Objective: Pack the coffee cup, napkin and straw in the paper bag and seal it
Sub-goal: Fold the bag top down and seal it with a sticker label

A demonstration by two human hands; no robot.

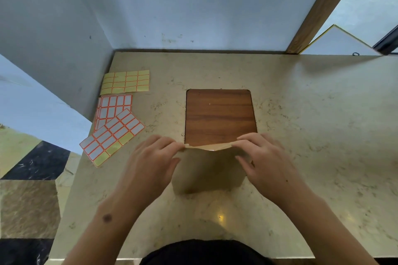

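Note:
A brown paper bag (207, 169) stands upright on the marble counter (301, 135), near its front middle. My left hand (153, 163) pinches the left end of the bag's top edge. At the right end, my right hand (262, 157) pinches that same edge. The top edge is pressed nearly flat, with a narrow gap still showing in the middle. No cup, napkin or straw shows; the bag's inside is hidden.
Three sheets of sticker labels lie at the counter's left: a yellow one (126, 82), a white one (112, 107) and a mixed one (113, 135). A brown wooden board (219, 114) lies just behind the bag. Walls close the back and left.

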